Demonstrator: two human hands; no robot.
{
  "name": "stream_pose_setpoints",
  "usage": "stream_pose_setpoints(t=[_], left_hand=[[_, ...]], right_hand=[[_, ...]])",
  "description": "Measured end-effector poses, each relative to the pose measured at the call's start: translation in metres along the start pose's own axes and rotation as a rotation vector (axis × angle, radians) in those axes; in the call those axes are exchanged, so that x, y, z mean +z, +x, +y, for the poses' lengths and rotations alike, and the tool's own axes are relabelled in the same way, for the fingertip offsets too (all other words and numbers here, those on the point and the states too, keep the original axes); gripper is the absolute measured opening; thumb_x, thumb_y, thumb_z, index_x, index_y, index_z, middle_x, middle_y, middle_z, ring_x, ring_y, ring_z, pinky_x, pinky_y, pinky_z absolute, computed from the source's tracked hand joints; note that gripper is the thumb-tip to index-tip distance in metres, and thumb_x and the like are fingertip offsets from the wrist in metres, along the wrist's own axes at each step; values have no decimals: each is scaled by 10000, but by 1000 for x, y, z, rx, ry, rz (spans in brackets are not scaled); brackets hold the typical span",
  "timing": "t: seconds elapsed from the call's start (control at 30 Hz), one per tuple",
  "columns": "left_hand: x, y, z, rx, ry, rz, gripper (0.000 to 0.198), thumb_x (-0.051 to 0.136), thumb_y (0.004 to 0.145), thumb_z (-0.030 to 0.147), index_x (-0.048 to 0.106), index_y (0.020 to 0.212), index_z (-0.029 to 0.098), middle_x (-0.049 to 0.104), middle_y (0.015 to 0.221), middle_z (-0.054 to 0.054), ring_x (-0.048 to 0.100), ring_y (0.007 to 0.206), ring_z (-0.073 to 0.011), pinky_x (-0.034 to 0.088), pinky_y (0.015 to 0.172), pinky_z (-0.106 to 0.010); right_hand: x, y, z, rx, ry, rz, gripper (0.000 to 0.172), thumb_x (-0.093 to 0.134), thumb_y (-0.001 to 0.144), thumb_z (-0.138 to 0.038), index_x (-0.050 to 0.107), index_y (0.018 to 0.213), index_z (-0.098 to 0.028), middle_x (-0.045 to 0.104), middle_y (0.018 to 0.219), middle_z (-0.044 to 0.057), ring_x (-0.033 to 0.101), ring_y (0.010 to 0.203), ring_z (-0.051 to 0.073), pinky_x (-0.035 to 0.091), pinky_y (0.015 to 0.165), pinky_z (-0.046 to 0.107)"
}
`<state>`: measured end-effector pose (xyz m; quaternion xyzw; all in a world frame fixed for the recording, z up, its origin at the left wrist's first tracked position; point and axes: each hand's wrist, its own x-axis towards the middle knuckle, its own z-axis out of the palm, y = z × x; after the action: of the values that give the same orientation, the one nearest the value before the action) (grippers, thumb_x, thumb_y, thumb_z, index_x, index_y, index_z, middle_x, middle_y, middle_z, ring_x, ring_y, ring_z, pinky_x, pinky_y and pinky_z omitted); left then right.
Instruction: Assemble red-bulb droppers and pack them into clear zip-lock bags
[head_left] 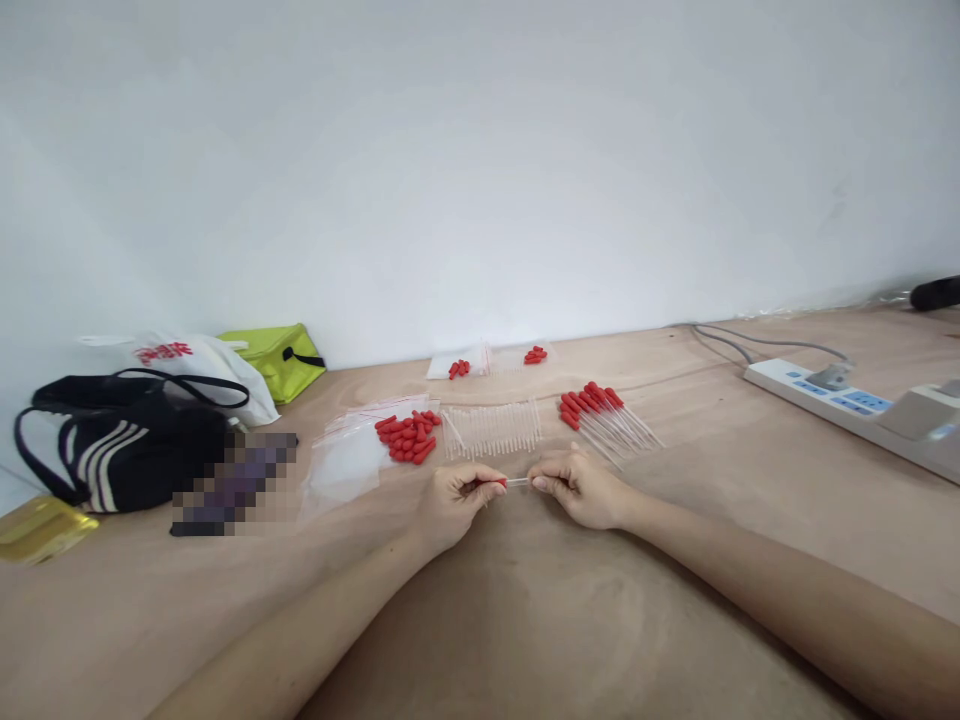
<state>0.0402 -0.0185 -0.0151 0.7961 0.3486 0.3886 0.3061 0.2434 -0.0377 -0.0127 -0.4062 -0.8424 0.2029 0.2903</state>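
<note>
The left hand pinches a small red cap between thumb and finger. The right hand pinches a thin clear tube. The tube goes sideways across the gap between the two hands, with its left end at the red cap. I cannot tell how far in it goes. Past the hands, on the surface, is a row of clear tubes. Loose red caps sit left of the row, and red-tipped tubes lie to its right.
</note>
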Motion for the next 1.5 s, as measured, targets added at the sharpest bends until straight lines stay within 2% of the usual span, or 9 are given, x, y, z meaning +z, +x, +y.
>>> stream_pose_setpoints(t=[0.17,0.43,0.83,0.97,1.07,1.17,1.3,1.4,1.5], left_hand=[[-2,-1,6,123,157,-29,110,568,765,216,653,742,151,672,704,-28,604,623,-124,466,584,-215],[-1,1,5,224,287,-52,94,547,781,208,623,773,152,660,716,-25,594,626,-121,457,589,-221],[1,1,8,174,253,-102,67,566,745,180,618,774,151,668,718,-25,602,617,-122,466,580,-217],[-1,3,4,179,270,-114,94,556,765,170,621,833,161,673,785,-28,614,694,-135,480,657,-242],[-6,3,-2,195,330,-45,212,558,776,212,581,985,181,650,912,-47,599,796,-159,475,736,-288],[-12,2,-6,175,387,-16,337,572,763,229,516,1092,187,609,964,-62,575,821,-168,473,739,-304],[-16,3,-3,133,420,-109,216,547,770,199,561,984,173,617,904,-53,575,812,-168,468,732,-300],[-16,4,1,129,445,-150,160,531,780,194,583,930,175,624,924,-55,569,857,-180,451,771,-318],[-15,5,3,129,442,-162,142,523,783,193,593,907,186,624,907,-45,569,852,-173,449,768,-310]], right_hand=[[3,-4,-2,-40,-160,19,208,393,839,-160,567,727,-174,599,695,7,508,671,128,264,674,299],[9,-5,-3,-65,-172,70,203,385,843,-148,566,758,-178,603,709,6,518,664,120,247,652,276],[10,-1,-8,-61,-133,14,221,372,846,-144,553,724,-176,609,702,-1,519,681,121,242,664,272],[9,0,-8,-140,-320,36,188,407,845,-198,585,784,-187,606,756,24,498,730,142,232,655,288],[1,1,-5,-166,-525,88,183,446,822,-223,612,757,-181,600,731,60,480,758,175,224,664,315],[-18,1,11,-11,-557,260,190,449,810,-232,632,791,-188,627,779,73,497,772,184,238,685,322],[-43,3,43,463,-455,536,243,416,805,-318,631,859,-218,649,774,40,542,727,183,272,671,312],[-51,3,61,667,-455,571,230,454,767,-347,613,854,-205,653,743,35,560,723,197,273,697,333],[-49,2,71,711,-506,553,221,457,758,-354,592,836,-197,654,754,43,566,757,213,262,723,357]])
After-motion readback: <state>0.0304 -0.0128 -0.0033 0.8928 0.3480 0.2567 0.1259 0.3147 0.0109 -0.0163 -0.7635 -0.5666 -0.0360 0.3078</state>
